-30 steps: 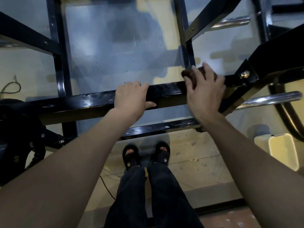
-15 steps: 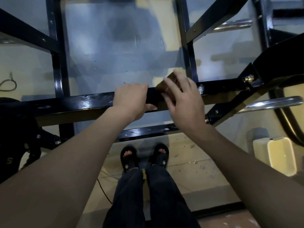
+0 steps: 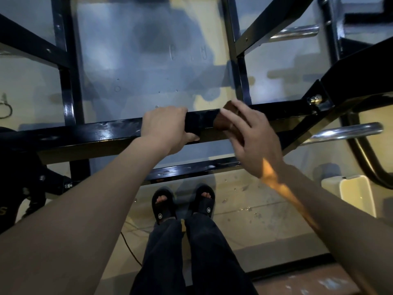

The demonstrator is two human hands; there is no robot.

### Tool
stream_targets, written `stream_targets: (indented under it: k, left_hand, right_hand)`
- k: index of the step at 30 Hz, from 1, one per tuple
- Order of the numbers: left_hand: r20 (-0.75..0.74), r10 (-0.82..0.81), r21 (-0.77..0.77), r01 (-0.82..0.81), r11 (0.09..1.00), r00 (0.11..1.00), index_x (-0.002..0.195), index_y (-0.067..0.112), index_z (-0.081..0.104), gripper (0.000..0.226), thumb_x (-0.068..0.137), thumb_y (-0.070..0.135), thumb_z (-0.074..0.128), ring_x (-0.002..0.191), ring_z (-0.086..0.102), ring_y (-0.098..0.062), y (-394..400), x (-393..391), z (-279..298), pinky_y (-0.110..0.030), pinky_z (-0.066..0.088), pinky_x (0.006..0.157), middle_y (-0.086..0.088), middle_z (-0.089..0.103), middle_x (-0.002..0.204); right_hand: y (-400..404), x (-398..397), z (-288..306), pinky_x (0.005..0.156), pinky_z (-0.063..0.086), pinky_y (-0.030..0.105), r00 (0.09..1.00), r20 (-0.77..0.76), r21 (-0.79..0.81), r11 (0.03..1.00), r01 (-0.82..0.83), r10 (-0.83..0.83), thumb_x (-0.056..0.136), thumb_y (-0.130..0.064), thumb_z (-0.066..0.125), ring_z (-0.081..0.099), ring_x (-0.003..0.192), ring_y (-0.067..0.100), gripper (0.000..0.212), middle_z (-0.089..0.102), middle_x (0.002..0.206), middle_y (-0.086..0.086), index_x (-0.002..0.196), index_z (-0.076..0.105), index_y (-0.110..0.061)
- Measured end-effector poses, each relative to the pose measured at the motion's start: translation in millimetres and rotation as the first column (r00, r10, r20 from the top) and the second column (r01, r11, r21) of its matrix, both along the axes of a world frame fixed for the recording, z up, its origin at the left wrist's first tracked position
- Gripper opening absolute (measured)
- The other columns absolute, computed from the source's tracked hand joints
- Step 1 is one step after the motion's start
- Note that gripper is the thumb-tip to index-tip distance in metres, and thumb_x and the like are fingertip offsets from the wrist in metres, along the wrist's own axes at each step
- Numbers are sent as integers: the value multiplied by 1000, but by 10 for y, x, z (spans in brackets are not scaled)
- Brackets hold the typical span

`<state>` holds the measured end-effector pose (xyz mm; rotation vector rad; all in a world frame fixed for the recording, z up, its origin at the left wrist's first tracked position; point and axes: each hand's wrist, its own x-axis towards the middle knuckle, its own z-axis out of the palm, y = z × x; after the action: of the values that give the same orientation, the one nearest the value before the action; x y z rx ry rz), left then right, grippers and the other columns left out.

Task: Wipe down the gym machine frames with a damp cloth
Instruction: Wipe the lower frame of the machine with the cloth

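Mid-wipe: right hand presses brown cloth flat-fingered on black crossbar, left hand at 9 o'clock curled round it; uprights, lower rail likely left.

Cloth on crossbar, right of left hand

A pale yellowish wall fills twelve o'clock, patched with broad grey-blue blotches. At nine o'clock a dark wire loop hangs against it. The floor at six o'clock is cream tile, speckled with small marks and wet spots, ending in a dark strip and a reddish-brown surface at five o'clock. A thin cable trails across the tile. A cream plastic bin stands at four o'clock. Light is dim
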<state>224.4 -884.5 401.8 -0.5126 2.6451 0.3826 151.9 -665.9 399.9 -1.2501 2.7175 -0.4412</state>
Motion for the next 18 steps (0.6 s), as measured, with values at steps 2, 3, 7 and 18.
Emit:
stream_targets:
  k: [2,3,7,18]
  left_hand:
    - [18,16,0,-16,1000,1000,104,25,53,55,82,73,69,89,57,-30,-2,-2,16,-37,35,69,-1,61,97]
    - [25,27,10,-27,1000,999,102,25,52,54,82,72,70,87,54,-30,-10,-3,20,-37,35,69,0,60,95]
    - [11,36,38,-36,999,999,105,27,56,51,81,70,71,95,62,-32,-15,-5,7,-35,33,69,1,64,99]
    - [10,2,53,-2,999,1000,110,28,55,54,83,72,68,102,62,-33,-19,-2,35,-36,34,71,0,65,109]
  right_hand:
    - [38,-275,6,111,42,44,976,-28,54,975,216,-214,102,-35,58,43,136,31,50,41,161,0,150,52,-25]
    - [-54,-393,-14,113,41,45,948,-41,60,946,318,-316,103,-37,55,41,136,31,47,43,160,-1,149,53,-26]
    - [-604,-150,-109,108,42,45,975,-62,38,976,214,-211,102,-37,49,49,124,37,42,52,153,2,140,61,-23]
    - [-93,-608,-34,115,33,44,952,-121,151,942,298,-282,106,-40,47,36,142,28,44,52,154,-3,145,55,-20]
